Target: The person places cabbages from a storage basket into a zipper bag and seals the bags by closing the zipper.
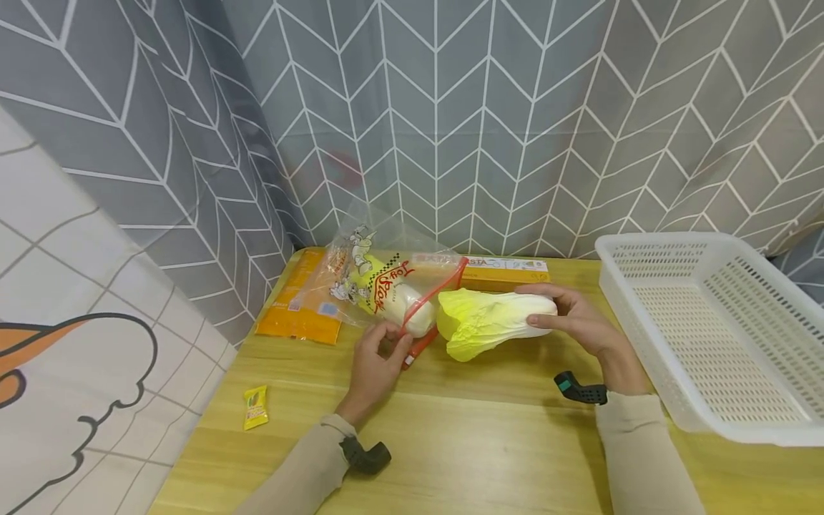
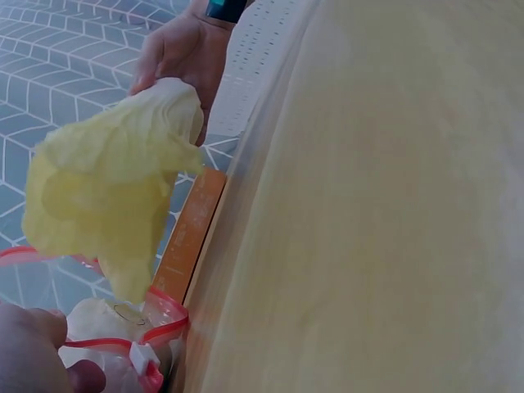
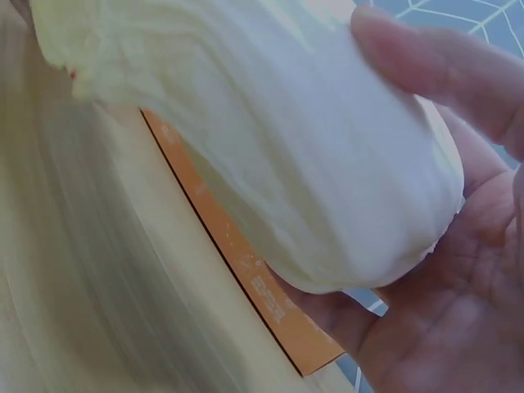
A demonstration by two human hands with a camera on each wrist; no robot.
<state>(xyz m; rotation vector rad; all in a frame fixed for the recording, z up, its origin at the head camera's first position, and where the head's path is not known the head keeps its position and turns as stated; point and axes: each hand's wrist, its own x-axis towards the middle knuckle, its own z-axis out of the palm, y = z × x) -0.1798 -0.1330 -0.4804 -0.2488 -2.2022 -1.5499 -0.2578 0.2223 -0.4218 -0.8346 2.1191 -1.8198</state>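
My right hand (image 1: 576,318) grips a napa cabbage (image 1: 492,318) by its white base, yellow leafy end pointing left toward the mouth of a clear zip bag (image 1: 335,275). The bag has a red zip edge and printed cartoon figures. Its rim is pinched between the thumb and fingers of my left hand (image 1: 376,365). Inside the bag lies another white and yellow cabbage-like piece (image 1: 412,307), partly covered by the print. In the left wrist view, the held cabbage's leaves (image 2: 106,196) hang just above the red rim. Up close, the right wrist view shows fingers round the base (image 3: 352,205).
Behind the cabbage lies an orange box (image 1: 508,270) along the table's back edge. An orange packet (image 1: 309,322) sits partly under the bag. A small yellow packet (image 1: 255,408) is at front left. To the right stands a white perforated basket (image 1: 702,422). Grey patterned curtains hang behind.
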